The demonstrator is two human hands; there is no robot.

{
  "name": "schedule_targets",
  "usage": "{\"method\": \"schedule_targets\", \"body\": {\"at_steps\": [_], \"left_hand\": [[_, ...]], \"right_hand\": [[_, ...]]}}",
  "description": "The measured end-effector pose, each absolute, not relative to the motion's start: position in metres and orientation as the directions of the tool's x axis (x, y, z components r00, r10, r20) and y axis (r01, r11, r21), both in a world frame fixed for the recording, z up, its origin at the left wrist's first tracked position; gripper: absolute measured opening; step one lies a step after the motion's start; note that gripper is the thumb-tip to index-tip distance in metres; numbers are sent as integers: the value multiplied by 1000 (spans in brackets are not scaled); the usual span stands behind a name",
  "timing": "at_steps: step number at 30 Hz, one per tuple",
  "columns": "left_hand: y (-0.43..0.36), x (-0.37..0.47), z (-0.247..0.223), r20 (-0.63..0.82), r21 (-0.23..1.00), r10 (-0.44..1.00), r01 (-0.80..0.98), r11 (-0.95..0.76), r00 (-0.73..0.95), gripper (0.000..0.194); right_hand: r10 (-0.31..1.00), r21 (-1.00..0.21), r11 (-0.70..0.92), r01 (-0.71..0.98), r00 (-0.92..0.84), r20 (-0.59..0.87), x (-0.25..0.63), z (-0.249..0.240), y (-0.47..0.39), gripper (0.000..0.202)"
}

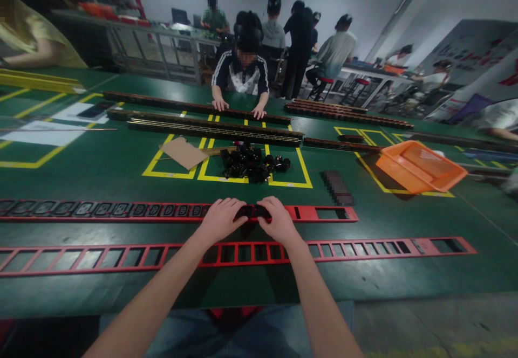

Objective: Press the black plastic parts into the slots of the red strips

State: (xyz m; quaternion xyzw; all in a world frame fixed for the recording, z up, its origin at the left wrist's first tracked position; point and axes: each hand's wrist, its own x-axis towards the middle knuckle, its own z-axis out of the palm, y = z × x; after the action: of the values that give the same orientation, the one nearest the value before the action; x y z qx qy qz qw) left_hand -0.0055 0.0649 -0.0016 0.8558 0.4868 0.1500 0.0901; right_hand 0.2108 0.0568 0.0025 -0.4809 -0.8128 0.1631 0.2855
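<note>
My left hand (222, 219) and my right hand (278, 219) meet over a long red rail (289, 213), most of whose openings to the left are filled with a row of black power sockets (176, 210). Fingers and thumb of the left hand close around a black socket (245, 212) at the rail. The right hand pinches another black socket (262, 212) right beside it. How deep these two sit in the rail is hidden by the fingers. Nearer to me, under my forearms, lies a second red rail (332, 250) with bare rectangular openings.
Beyond the hands lie a heap of black sockets (246, 163), a piece of cardboard (183, 153) and a blurred dark object (338, 187). An orange basket (421, 167) stands tilted at right. Long dark rails (214, 131) cross the green table (121, 185); a co-worker (242, 69) handles one opposite.
</note>
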Motion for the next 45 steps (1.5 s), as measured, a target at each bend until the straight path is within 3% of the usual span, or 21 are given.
{"method": "schedule_targets", "body": {"at_steps": [5,14,45], "left_hand": [[65,-6,-1,177,298,861,807,-509,478,31],[65,-5,-1,160,296,864,812,-503,477,30],[65,-6,0,144,323,865,804,-500,480,31]], "right_hand": [[880,-426,465,776,-351,321,212,1,57,34],[878,-501,478,722,-396,267,213,-2,59,35],[881,-488,472,734,-410,235,215,-4,63,26]]}}
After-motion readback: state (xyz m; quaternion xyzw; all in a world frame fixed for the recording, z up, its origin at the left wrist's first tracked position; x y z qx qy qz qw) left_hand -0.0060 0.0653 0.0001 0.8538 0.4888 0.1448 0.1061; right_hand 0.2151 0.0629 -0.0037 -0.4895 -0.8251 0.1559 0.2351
